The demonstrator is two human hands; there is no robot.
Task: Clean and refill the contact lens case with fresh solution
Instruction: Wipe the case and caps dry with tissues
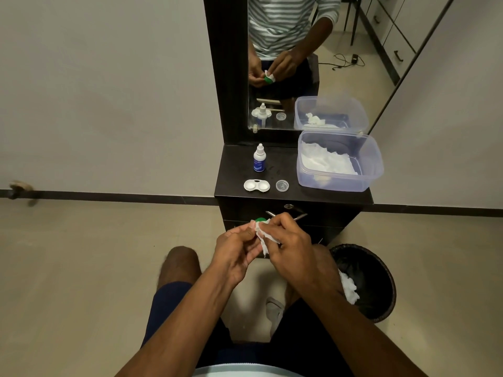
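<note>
Between the hands (265, 240), green cap (260, 220).

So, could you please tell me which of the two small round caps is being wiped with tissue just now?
The green cap, held in the left hand while the right hand rubs white tissue on it. The clear cap lies untouched on the black cabinet top.

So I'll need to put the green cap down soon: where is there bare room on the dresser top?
Bare patches: left of the solution bottle, and between bottle and tissue tub. The front edge is crowded by the lens case and clear cap.
</note>
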